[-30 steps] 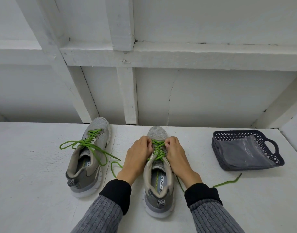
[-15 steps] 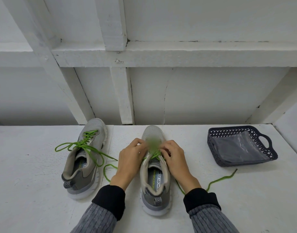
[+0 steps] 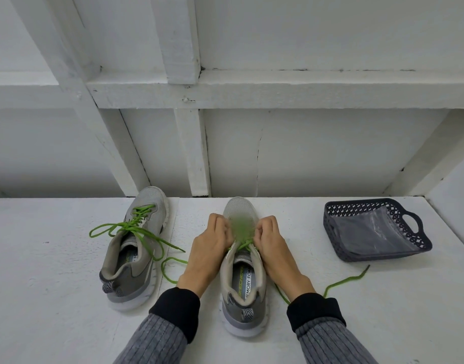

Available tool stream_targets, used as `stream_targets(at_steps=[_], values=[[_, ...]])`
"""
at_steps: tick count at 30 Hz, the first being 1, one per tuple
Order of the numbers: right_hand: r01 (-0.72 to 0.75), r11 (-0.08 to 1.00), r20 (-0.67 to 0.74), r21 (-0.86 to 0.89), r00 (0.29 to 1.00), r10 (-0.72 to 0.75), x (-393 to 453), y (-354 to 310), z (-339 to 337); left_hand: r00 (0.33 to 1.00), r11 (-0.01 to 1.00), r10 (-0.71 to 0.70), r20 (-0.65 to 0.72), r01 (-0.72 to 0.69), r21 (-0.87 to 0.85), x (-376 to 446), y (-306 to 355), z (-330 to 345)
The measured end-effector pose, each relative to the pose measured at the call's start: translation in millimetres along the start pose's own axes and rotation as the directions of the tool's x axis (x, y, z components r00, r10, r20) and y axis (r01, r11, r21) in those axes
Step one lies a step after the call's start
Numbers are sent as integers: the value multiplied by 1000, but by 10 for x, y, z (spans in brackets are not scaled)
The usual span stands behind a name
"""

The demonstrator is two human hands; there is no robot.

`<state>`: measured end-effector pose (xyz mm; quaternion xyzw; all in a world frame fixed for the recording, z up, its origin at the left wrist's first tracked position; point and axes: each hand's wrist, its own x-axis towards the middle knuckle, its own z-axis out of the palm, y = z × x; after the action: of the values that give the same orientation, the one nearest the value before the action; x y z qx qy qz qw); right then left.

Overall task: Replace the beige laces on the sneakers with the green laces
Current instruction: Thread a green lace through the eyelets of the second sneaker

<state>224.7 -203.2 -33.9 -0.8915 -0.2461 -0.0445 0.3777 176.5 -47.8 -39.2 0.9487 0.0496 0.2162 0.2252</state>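
Green lace, right shoe (image 3: 243, 274): threaded partway up; crossings near the toe blurred, count unreadable. Loose ends trail out both sides, one curling off left (image 3: 170, 266), other running right on the surface (image 3: 346, 281) toward the basket.
Right shoe position: mid surface (image 3: 41, 298), toe to the wall, heel near the sleeves, between both hands.
Left hand (image 3: 208, 254): fingers curled, pinching lace or eyelet edge at shoe's left side; exact hold hidden by the blur.
Right hand (image 3: 274, 248): same on the right side, curled tight at the upper eyelets.
Step in hand: prob. snugging or feeding lace thru the upper eyelets of shoe no. 2.
Next move calls for: even pull on both sides, then find the free ends and pass them thru remaining holes; tips lie well apart from the hands, so a reach needed.
Left shoe (image 3: 136, 248): already green-laced (image 3: 136, 225), ends loose, untied, draped over the side.
Beige laces: not identifiable.
Basket (image 3: 412, 222): dark plastic, far right, clear bag (image 3: 372, 237) inside; contents not readable.
Progress: late stage, approx. last eyelets left.
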Motion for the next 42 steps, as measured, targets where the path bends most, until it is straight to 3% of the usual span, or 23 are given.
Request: stream_targets(at_steps=[2,4,7,12,16,26,30,32,35,38,42], values=[[-51,992,2,118,999,51,-8,4,-25,996,993,-68,64,74,-90,-2,-14,-33],[-98,969,-2,228,995,102,-16,25,-53,981,941,-149,121,179,-287,1,-21,-103],[-131,932,69,337,991,115,-21,57,-108,974,890,-141,179,204,-409,21,-76,-166],[-84,926,77,368,995,59,-4,37,-155,978,939,-32,204,99,-329,43,-137,-156],[-8,963,68,270,998,-11,13,-16,-125,981,972,9,195,37,-232,52,-79,-206],[126,986,71,105,988,-134,-26,-9,-134,940,993,104,326,-118,22,187,19,-294],[142,990,-27,-17,989,-143,-83,-4,-103,963,964,211,167,-234,130,129,12,-270],[104,994,-49,20,993,-103,-107,-17,-73,965,953,236,113,-253,168,53,-15,-223],[-17,979,-10,204,1000,19,-93,-15,-70,986,991,74,150,-89,100,-15,-70,-161],[-210,888,100,410,978,186,-47,9,-103,971,988,-22,239,57,-143,-1,-100,-210],[-252,859,117,445,968,223,-21,-30,-104,980,944,-81,184,135,-300,-8,-75,-208]])
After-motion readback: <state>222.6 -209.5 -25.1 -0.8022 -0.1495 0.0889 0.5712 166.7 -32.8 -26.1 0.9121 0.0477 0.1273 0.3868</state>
